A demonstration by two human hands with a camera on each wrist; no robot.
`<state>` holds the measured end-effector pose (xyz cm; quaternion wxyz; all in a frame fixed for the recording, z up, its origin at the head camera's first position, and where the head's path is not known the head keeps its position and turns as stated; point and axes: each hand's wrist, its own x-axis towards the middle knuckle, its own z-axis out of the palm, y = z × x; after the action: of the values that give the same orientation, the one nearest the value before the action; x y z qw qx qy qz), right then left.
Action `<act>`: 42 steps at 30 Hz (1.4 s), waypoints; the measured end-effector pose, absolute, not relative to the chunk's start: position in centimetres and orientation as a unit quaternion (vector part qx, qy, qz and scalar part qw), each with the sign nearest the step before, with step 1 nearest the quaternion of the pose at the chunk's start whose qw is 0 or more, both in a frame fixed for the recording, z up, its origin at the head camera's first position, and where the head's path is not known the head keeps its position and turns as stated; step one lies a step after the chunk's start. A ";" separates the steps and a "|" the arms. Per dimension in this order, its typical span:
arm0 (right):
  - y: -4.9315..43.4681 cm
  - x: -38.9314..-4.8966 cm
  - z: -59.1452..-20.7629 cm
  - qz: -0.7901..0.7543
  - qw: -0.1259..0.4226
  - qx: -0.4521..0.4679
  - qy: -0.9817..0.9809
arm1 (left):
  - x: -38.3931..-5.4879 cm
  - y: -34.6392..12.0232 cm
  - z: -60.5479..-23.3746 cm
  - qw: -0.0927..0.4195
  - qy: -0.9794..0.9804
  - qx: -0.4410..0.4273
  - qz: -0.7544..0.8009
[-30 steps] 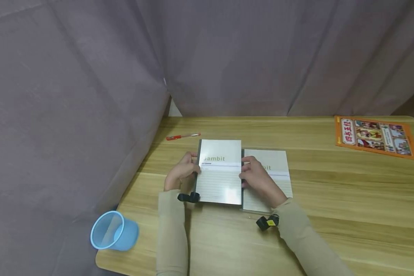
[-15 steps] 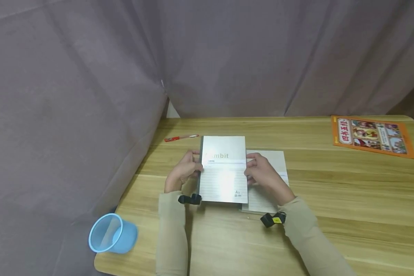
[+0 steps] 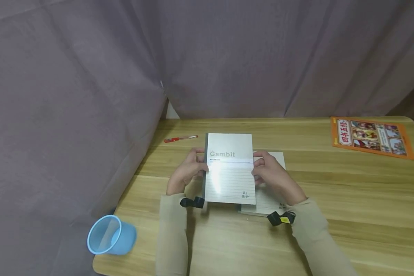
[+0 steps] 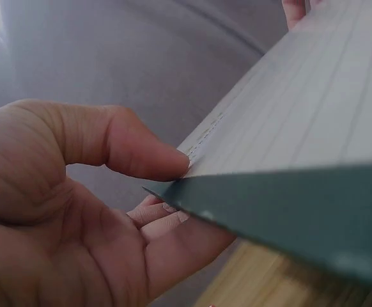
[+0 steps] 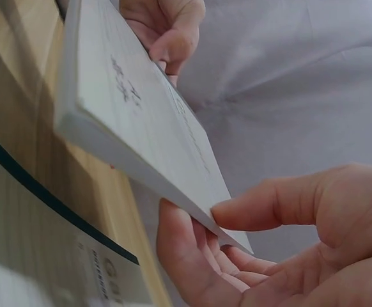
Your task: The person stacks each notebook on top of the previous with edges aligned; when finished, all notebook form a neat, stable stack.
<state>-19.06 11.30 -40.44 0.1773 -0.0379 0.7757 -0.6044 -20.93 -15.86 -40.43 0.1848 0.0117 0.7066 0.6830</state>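
A white notebook [image 3: 229,168] with a dark green spine and "Gambit" on its cover is held up off the table between both hands. My left hand [image 3: 188,170] grips the spine edge, thumb on the cover and fingers underneath, as the left wrist view shows with the green spine [image 4: 282,211]. On the opposite edge, my right hand [image 3: 274,174] pinches the pages between thumb and fingers [image 5: 186,249]. A second notebook [image 3: 267,207] of the same kind lies on the table, partly covered by the raised one and the right hand.
Behind the left hand lies a red pen [image 3: 181,138]. An orange picture book [image 3: 372,137] is at the back right of the wooden table [image 3: 331,184]. Near the front left corner a light blue bin [image 3: 114,235] leans over. Grey curtains [image 3: 227,57] hang behind and to the left.
Both hands have carried the notebook upward and a little to the right, over more of the second notebook. My right hand has shifted outward with its edge.
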 end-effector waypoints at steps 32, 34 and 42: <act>15.5 -19.3 -39.2 -0.611 0.196 -0.075 0.763 | -20.4 -12.9 -39.4 0.200 0.714 0.094 0.665; 15.7 -19.3 -39.2 -0.609 0.197 -0.075 0.765 | -20.5 -12.7 -39.5 0.198 0.717 0.092 0.663; 16.4 -19.3 -39.5 -0.597 0.204 -0.073 0.773 | -20.4 -12.1 -40.0 0.202 0.724 0.082 0.655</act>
<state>-19.31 16.36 -39.52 0.2038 -0.0727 0.7727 -0.5968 -20.42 -12.07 -39.96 0.2020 0.0818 0.7239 0.6545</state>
